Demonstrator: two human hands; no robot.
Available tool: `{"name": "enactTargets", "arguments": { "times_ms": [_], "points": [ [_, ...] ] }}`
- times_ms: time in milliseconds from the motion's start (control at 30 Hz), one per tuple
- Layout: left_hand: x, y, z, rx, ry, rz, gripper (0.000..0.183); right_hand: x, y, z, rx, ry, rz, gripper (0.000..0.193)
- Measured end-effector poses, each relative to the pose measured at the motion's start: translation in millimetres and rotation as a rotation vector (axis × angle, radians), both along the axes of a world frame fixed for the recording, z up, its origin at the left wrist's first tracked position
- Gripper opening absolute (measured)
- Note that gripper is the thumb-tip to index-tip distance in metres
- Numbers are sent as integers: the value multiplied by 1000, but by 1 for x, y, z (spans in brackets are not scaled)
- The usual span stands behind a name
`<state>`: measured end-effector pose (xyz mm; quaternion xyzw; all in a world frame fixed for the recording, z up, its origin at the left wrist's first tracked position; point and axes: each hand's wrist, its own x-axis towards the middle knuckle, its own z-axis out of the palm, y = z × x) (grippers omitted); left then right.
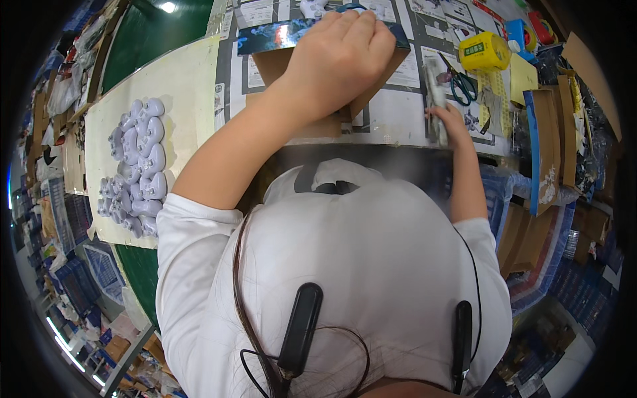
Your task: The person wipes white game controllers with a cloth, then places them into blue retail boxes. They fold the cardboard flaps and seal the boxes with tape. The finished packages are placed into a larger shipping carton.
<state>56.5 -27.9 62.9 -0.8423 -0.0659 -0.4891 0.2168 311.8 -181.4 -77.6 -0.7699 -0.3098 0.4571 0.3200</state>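
Note:
My left hand (342, 60) reaches across to the top of a cardboard box (279, 38) with a dark blue printed side. Its fingers are curled over the box's far edge, and the tips are hidden. Brown flaps of the box hang toward me at the table's front edge. To the right, my right hand (454, 124) has its fingers bent against a long, pale grey-white object (436, 93), blurred, whose kind I cannot make out. Just beyond the box lies part of a white game controller (313, 8). Dark-handled scissors (462, 86) rest beside the pale object.
Many pale lilac game controllers (142, 159) are piled on the cream board at left. A yellow bottle (484, 52), a blue tape dispenser (521, 36) and a red one (542, 28) stand at back right. Opened cardboard (549, 146) leans at the right edge.

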Motion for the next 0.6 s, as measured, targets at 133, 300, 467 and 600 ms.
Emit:
{"name": "enactTargets", "arguments": {
  "times_ms": [133,300,467,600],
  "points": [
    [-12,-6,7,-106,109,-38,20,-65,-41,64,411,621,-42,57],
    [-19,-17,7,-249,163,34,28,-117,-62,139,271,701,184,51],
    [-24,-19,8,-253,98,-39,25,-145,-54,173,239,571,151,35],
    [-29,-18,6,-234,77,-108,26,-155,-46,180,260,544,73,31]
  ]
}}
